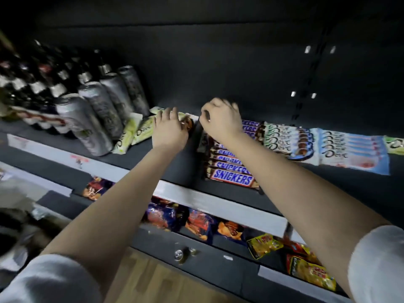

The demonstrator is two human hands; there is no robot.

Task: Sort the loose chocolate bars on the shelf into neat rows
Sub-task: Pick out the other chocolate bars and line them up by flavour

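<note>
Head view: left hand (169, 127) lies flat, fingers straight, on loose Dove bars (143, 130); right hand (220, 121) curls above Snickers row (231, 171), grasp indeterminate.

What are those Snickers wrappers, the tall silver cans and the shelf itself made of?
Snickers wrappers: probably thin plastic film with a glossy finish; light glints off the printed faces.
Cans: likely metal, going by the dull silvery sheen, though they are blurred.
Shelf: a dark, matt board, perhaps painted metal or laminate; the look cannot settle which.
</note>
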